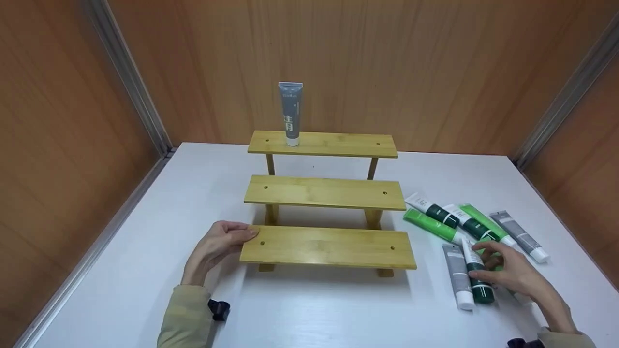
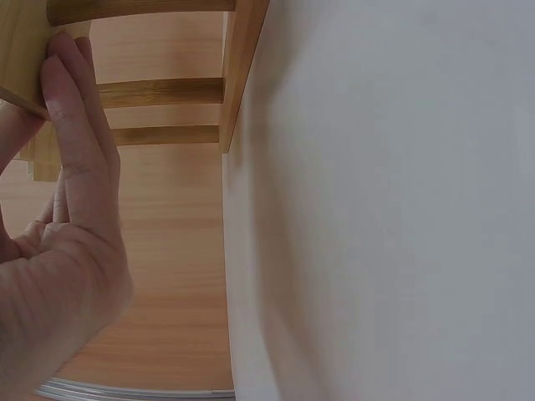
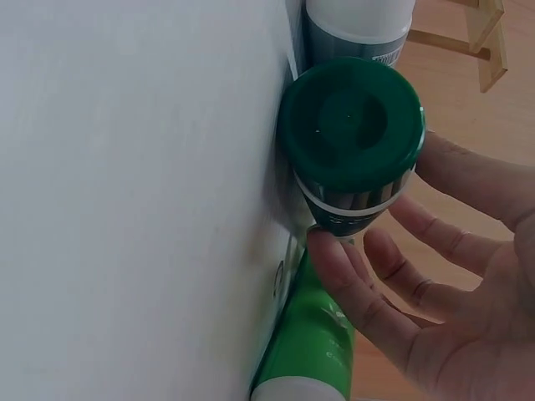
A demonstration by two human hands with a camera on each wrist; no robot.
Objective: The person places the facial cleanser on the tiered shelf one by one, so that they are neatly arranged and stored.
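A three-tier wooden display shelf point(image 1: 329, 246) stands mid-table. My left hand point(image 1: 215, 249) grips the left end of its lowest board, thumb on top, and the left wrist view shows the fingers point(image 2: 79, 125) underneath. On the right, my right hand point(image 1: 515, 270) holds a white and dark green squeeze tube point(image 1: 481, 290) lying on the table, thumb on one side and fingers on the other. Its green cap point(image 3: 351, 125) faces the right wrist camera. Beside it lies a grey tube point(image 1: 458, 278). A blue-grey tube point(image 1: 291, 113) stands upright on its cap at the top board's left.
Several more tubes lie behind the right hand, among them a bright green tube point(image 1: 430, 224), a white and dark green tube point(image 1: 433, 210) and a grey tube point(image 1: 520, 236). Wood-grain panels point(image 1: 338, 63) wall the white table point(image 1: 145, 251) at the back and sides.
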